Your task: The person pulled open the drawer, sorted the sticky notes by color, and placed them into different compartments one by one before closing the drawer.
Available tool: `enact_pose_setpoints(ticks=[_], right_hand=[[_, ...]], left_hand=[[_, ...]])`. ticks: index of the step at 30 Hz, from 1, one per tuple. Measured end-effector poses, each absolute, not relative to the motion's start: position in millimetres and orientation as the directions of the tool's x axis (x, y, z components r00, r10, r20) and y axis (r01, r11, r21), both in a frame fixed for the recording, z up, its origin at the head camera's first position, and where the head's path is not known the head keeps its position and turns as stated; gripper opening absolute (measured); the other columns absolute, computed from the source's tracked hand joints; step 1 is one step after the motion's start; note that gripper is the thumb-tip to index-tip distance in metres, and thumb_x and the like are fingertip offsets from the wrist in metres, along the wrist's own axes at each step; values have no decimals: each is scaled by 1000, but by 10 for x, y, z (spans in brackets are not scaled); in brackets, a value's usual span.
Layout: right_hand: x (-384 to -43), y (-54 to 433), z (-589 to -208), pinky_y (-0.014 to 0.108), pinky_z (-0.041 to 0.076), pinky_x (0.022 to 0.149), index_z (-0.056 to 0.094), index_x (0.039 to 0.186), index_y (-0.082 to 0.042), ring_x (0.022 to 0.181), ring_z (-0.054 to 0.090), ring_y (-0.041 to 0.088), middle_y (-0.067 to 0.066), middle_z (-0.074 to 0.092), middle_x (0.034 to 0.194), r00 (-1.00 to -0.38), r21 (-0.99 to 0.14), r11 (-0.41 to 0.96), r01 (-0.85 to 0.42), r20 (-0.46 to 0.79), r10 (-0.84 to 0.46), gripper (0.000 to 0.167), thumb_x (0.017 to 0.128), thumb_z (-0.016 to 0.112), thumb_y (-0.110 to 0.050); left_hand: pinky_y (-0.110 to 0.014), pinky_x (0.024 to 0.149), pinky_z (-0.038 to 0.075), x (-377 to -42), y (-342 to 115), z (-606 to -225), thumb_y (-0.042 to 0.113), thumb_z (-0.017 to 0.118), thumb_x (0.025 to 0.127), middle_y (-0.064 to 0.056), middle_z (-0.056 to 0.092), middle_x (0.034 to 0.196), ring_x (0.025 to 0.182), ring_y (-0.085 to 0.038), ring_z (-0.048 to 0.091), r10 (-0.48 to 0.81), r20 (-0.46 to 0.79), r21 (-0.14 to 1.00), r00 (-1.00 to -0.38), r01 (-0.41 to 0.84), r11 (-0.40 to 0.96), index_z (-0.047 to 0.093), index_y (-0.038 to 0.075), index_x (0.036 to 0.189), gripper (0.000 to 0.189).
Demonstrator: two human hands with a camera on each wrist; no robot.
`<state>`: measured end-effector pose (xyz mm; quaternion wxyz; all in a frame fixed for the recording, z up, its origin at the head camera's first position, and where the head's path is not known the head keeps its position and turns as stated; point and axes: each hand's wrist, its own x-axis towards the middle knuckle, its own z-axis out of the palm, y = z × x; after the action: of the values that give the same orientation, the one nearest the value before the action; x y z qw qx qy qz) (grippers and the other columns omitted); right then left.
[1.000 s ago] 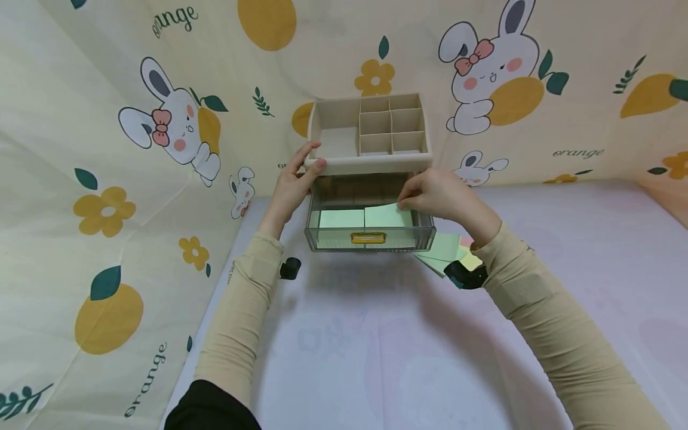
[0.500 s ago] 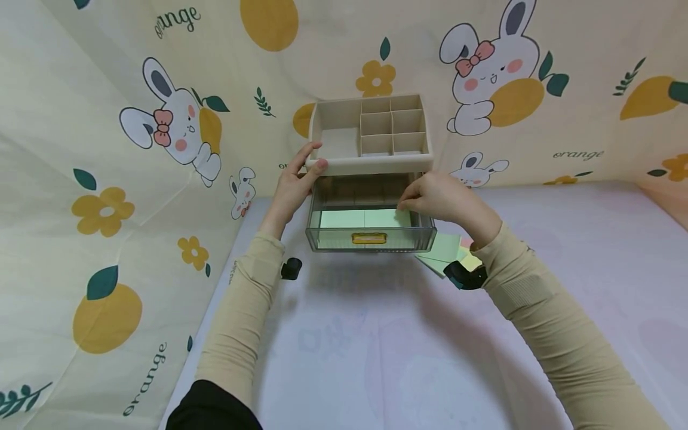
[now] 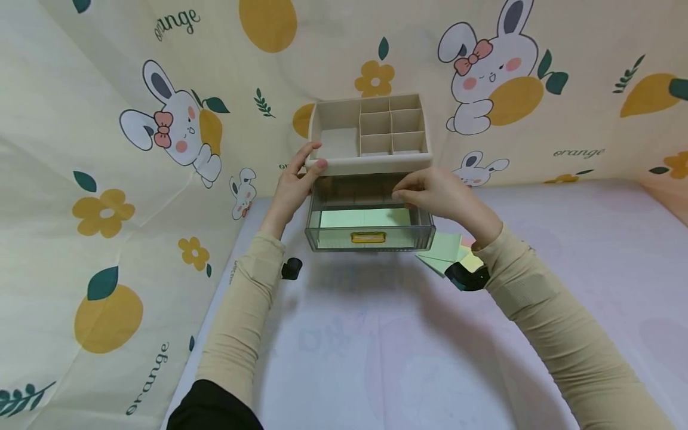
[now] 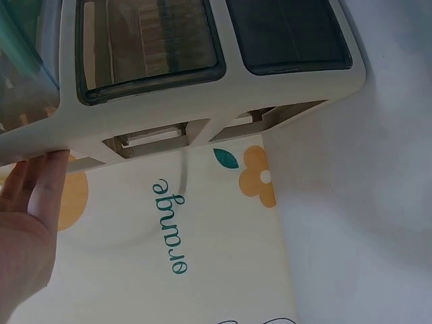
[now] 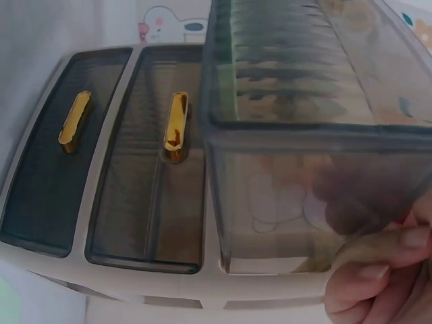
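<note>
Left hand [image 3: 290,188] grips box [image 3: 371,162] corner. Right hand [image 3: 441,192], fingers bent, contents unclear, is nearer green paper [image 3: 349,218], lying just below-left of it inside drawer [image 3: 424,239].

Right hand [image 3: 442,192] shifted up and leftward, thumb and index tips now clear of the right-hand green paper [image 3: 386,217], that paper, earlier pinched and raised, now level below them.
</note>
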<state>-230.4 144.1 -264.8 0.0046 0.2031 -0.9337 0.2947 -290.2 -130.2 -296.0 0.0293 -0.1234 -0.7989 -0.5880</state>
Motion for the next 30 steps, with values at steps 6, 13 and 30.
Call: enact_pose_setpoints(ticks=[6,13,30], right_hand=[[-2272,1509,-2619,29,42,68,72,100,-12,84,64,21,9,72,89,-931,-639,682,-355,176,-319,24,90,60,-31],[-2227,1689,-2607,23,39,60,71,99,-11,73,58,12,-9,69,78,-946,-780,535,-323,249,-208,27,89,62,-35],[-2270,2311,-3136,19,53,70,68,100,-15,78,65,4,-15,69,87,-986,-959,234,-160,142,-89,14,89,63,-22]], left_hand=[[-23,61,36,-2956,-1313,-3019,44,57,89,2,39,139,73,-13,42,151,216,929,-964,251,271,44,42,133,46],[-23,61,35,-2952,-1307,-3021,46,57,88,2,38,139,73,-13,41,154,219,927,-964,254,275,43,41,134,48],[-24,62,36,-2939,-1301,-3016,45,57,89,2,38,140,76,-14,43,152,217,927,-964,252,278,43,39,135,48]])
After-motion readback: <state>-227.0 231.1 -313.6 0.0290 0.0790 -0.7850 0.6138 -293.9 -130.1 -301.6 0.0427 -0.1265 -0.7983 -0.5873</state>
